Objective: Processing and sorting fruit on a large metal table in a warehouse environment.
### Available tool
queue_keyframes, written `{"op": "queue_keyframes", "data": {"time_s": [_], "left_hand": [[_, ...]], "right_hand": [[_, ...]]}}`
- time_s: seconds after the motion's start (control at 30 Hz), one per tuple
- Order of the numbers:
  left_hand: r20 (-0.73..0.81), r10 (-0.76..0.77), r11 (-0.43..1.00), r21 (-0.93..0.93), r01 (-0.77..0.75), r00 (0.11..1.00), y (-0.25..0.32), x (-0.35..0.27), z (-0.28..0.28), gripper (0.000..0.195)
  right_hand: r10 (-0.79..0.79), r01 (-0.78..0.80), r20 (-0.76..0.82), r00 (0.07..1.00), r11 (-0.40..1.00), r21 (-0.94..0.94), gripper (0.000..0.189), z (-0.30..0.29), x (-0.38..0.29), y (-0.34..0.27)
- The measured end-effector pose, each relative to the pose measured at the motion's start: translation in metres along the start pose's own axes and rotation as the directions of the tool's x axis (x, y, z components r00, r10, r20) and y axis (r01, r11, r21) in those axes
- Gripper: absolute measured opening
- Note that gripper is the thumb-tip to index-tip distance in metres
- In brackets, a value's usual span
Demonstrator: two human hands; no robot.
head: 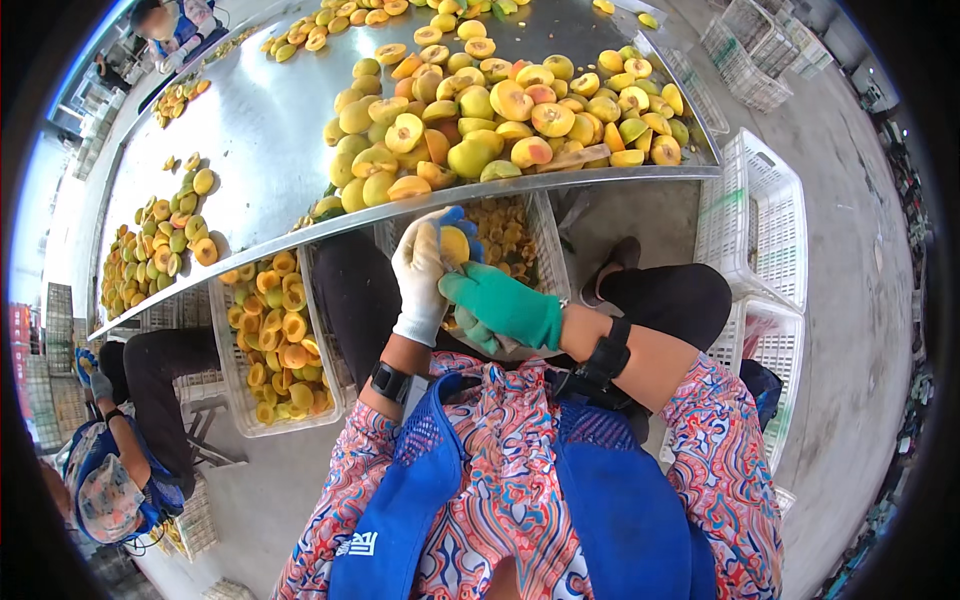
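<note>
My left hand (426,262), in a white glove with blue-coated fingers, holds a yellow peach piece (454,246) just below the table edge. Against it is my right hand (502,304) in a green glove, its fingers curled; whatever it may grip is hidden. A large heap of halved yellow peaches (474,154) lies on the metal table (262,161) in front of me, with a wooden strip (574,159) at its near edge. Under my hands stands a crate of small peach scraps or pits (510,232), partly covered by them.
A crate of pitted peach halves (281,337) stands left of my legs. White plastic crates (776,217) are stacked at the right. One co-worker (112,465) sits at the left, another (176,34) across the table. Smaller peach piles (161,240) lie on its left part.
</note>
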State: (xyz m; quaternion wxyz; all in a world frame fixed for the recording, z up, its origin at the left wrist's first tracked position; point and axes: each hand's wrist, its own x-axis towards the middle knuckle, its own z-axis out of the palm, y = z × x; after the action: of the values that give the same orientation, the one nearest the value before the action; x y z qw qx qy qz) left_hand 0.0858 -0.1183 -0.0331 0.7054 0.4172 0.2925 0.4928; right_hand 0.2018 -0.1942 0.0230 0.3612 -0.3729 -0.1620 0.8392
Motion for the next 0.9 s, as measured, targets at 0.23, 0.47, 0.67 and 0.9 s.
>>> {"op": "queue_keyframes", "data": {"time_s": [0.23, 0.47, 0.67, 0.9], "left_hand": [[-0.027, 0.022, 1.000, -0.014, -0.023, 0.999, 0.006, -0.001, 0.000, 0.045], [0.139, -0.084, 0.995, -0.032, 0.090, 0.987, 0.002, 0.006, -0.016, 0.065], [0.175, -0.185, 0.941, -0.251, 0.225, 0.967, -0.014, 0.004, -0.022, 0.061], [0.053, -0.300, 0.902, -0.307, 0.302, 0.952, -0.022, 0.008, -0.015, 0.047]], "right_hand": [[0.074, -0.108, 0.201, 0.977, 0.980, 0.166, 0.024, -0.018, 0.010, -0.004], [0.122, -0.195, 0.254, 0.959, 0.939, 0.283, 0.030, -0.020, 0.017, 0.001], [0.063, -0.280, 0.428, 0.902, 0.839, 0.466, 0.039, -0.049, 0.032, 0.029], [-0.086, -0.173, 0.411, 0.908, 0.816, 0.551, 0.044, -0.051, 0.042, 0.043]]}}
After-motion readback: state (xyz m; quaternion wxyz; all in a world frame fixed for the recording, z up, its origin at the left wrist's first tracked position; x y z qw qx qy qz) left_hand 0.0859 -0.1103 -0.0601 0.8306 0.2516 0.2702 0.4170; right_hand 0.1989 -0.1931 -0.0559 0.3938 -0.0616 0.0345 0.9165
